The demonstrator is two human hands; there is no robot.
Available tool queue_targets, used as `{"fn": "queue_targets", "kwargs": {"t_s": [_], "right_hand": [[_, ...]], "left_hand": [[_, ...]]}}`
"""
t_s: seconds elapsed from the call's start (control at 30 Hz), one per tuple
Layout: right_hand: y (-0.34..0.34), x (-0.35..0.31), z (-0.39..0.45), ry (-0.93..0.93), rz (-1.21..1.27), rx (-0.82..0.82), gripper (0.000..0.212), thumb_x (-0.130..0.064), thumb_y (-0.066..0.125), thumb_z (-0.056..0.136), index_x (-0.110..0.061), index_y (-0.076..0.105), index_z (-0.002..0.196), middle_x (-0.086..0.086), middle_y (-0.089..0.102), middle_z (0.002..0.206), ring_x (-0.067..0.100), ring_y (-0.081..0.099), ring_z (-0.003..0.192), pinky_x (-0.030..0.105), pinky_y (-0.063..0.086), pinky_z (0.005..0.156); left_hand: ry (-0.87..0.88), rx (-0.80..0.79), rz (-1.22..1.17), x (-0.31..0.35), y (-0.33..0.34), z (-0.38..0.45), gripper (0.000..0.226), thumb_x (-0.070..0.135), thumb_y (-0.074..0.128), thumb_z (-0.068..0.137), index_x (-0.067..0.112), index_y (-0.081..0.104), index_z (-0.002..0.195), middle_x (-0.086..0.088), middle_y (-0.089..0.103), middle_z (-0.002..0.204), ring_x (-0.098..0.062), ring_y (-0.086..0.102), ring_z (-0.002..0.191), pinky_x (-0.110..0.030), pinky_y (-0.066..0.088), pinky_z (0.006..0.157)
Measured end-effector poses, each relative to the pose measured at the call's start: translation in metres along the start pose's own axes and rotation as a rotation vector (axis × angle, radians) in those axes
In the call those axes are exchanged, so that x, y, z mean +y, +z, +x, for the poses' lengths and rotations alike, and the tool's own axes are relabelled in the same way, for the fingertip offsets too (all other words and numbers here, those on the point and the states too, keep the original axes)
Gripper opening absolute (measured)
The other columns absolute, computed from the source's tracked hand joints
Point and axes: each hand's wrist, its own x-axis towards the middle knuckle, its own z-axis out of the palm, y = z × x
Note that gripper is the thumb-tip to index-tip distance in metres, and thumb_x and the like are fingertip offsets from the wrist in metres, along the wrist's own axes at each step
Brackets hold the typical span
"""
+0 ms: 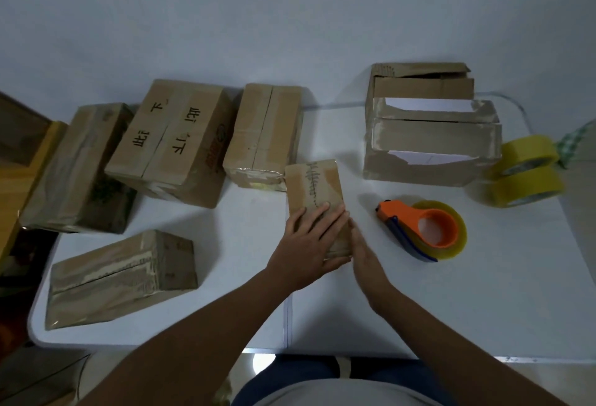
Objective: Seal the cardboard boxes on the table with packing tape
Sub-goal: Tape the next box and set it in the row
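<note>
I judged the step in hand to be pressing the tape flat on the small box; to do it well I would have steadied the box with one hand and stroked along the seam towards the box's ends, so no bubble or loose edge stayed under the tape; then I would have checked the corners before taking the next box.

My left hand lay flat on the near half of the box's top, fingers straight and spread, holding nothing; my right hand stood edge-on just beside the box's right side, fingers straight and together, seemingly touching that side, though I could not tell for sure.

The box sat near the middle of the table, its far corner touching a larger box; the tape dispenser lay to the right of my right hand, apart from it; two spare tape rolls were stacked at the table's right edge.
</note>
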Motion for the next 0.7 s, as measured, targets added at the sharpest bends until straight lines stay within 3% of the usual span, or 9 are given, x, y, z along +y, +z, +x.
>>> {"fn": "queue_targets", "kwargs": {"t_s": [0.07, 0.13, 0.3, 0.43, 0.53, 0.6, 0.7], "right_hand": [[0.013, 0.000, -0.004, -0.056, -0.047, -0.029, 0.046, -0.034, 0.028, 0.106, -0.026, 0.029, 0.152, -0.012, 0.039, 0.146, 0.000, 0.039, 0.129, -0.004, 0.032, 0.091], [0.016, 0.000, -0.003, -0.062, -0.068, -0.019, 0.046, -0.034, 0.029, 0.106, -0.027, 0.029, 0.152, -0.011, 0.040, 0.147, -0.001, 0.040, 0.126, -0.007, 0.031, 0.085], [0.002, -0.005, -0.007, -0.035, -0.106, -0.117, 0.053, -0.051, 0.028, 0.100, -0.042, 0.018, 0.152, -0.016, 0.031, 0.153, 0.001, 0.035, 0.132, 0.022, 0.030, 0.108], [0.006, -0.014, -0.010, -0.058, -0.117, -0.111, 0.050, -0.042, 0.027, 0.105, -0.036, 0.018, 0.153, -0.010, 0.032, 0.155, 0.002, 0.037, 0.130, 0.020, 0.031, 0.104], [0.007, -0.014, -0.014, -0.063, -0.143, -0.091, 0.052, -0.044, 0.026, 0.105, -0.033, 0.019, 0.155, -0.008, 0.030, 0.157, 0.008, 0.036, 0.137, 0.025, 0.030, 0.109], [0.003, -0.011, -0.019, -0.033, -0.198, -0.073, 0.054, -0.046, 0.027, 0.103, -0.032, 0.020, 0.155, -0.006, 0.034, 0.156, 0.014, 0.039, 0.138, 0.031, 0.032, 0.113], [-0.001, -0.009, -0.027, -0.016, -0.309, -0.074, 0.057, -0.046, 0.031, 0.103, -0.027, 0.019, 0.155, -0.004, 0.035, 0.155, 0.019, 0.040, 0.138, 0.037, 0.032, 0.113]], "left_hand": [[0.003, 0.007, 0.003, 0.000, 0.001, -0.001, 0.072, 0.064, 0.035, 0.097, 0.021, 0.033, 0.155, 0.003, 0.031, 0.161, -0.021, 0.030, 0.147, -0.048, 0.025, 0.116], [0.002, -0.002, 0.006, -0.001, 0.001, 0.000, 0.072, 0.062, 0.037, 0.096, 0.020, 0.033, 0.154, 0.003, 0.032, 0.161, -0.022, 0.031, 0.147, -0.049, 0.027, 0.115], [0.012, -0.013, -0.024, -0.002, 0.001, -0.001, 0.073, 0.065, 0.036, 0.097, 0.020, 0.033, 0.155, 0.003, 0.031, 0.161, -0.020, 0.028, 0.148, -0.049, 0.026, 0.116], [0.010, -0.117, -0.163, -0.006, -0.008, 0.001, 0.072, 0.065, 0.032, 0.097, 0.026, 0.026, 0.157, 0.010, 0.021, 0.164, -0.014, 0.015, 0.151, -0.050, 0.020, 0.118], [-0.004, -0.199, -0.534, -0.020, -0.028, 0.006, 0.054, 0.050, 0.038, 0.103, 0.035, 0.029, 0.154, 0.021, 0.002, 0.164, -0.002, 0.001, 0.150, -0.044, 0.011, 0.122], [-0.213, -0.026, -0.802, -0.028, -0.046, 0.001, 0.042, 0.042, 0.044, 0.104, 0.040, 0.043, 0.146, 0.021, 0.013, 0.163, -0.002, 0.013, 0.149, -0.034, 0.021, 0.119], [-0.707, 0.211, -1.076, -0.027, -0.057, -0.025, 0.027, 0.038, 0.046, 0.104, 0.041, 0.056, 0.129, 0.016, 0.040, 0.151, -0.001, 0.034, 0.139, -0.013, 0.031, 0.104]]}}
